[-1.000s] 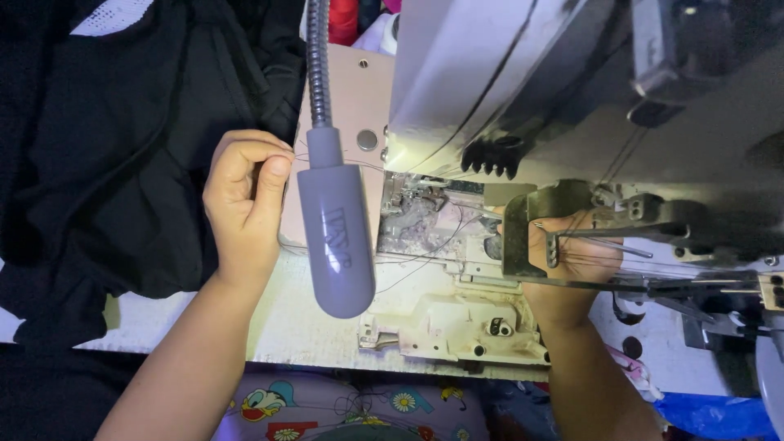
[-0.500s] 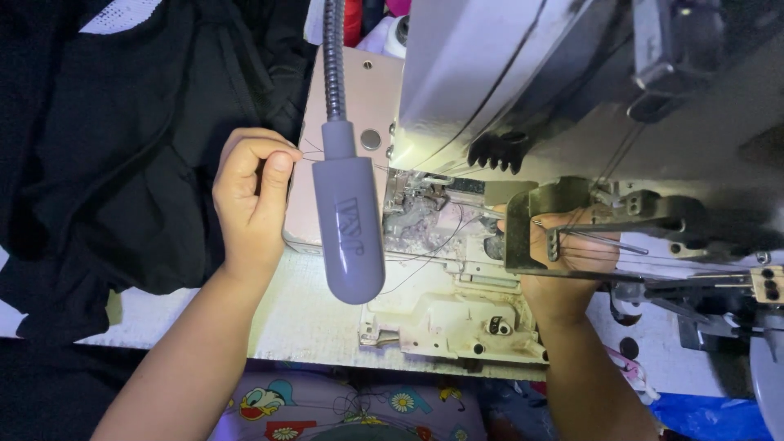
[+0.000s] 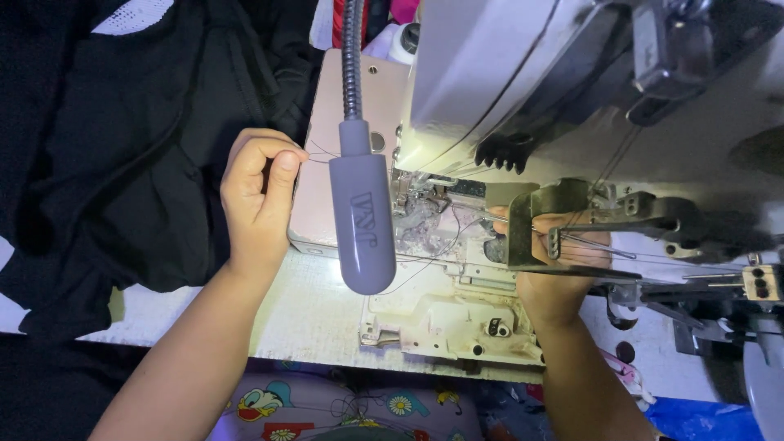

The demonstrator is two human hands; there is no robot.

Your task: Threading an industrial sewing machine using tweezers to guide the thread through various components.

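Note:
My left hand (image 3: 257,196) is pinched shut on a thin thread (image 3: 320,153) that runs right, behind the grey lamp head (image 3: 362,224), toward the needle area (image 3: 425,208) of the sewing machine (image 3: 523,90). My right hand (image 3: 555,273) is tucked under the machine arm, behind a metal guard plate (image 3: 531,220). Its fingers are mostly hidden, so what they hold does not show. Lint and loose threads lie around the open machine bed (image 3: 441,314).
Black fabric (image 3: 106,163) is piled on the left of the white table (image 3: 302,318). The lamp's flexible neck (image 3: 352,57) rises at the top centre. Thread guides and rods (image 3: 694,245) stick out at the right. Cartoon-print cloth (image 3: 343,408) covers my lap.
The view has shifted slightly. My left hand has moved a little right and up, still pinching the thread. My right hand stays under the machine arm.

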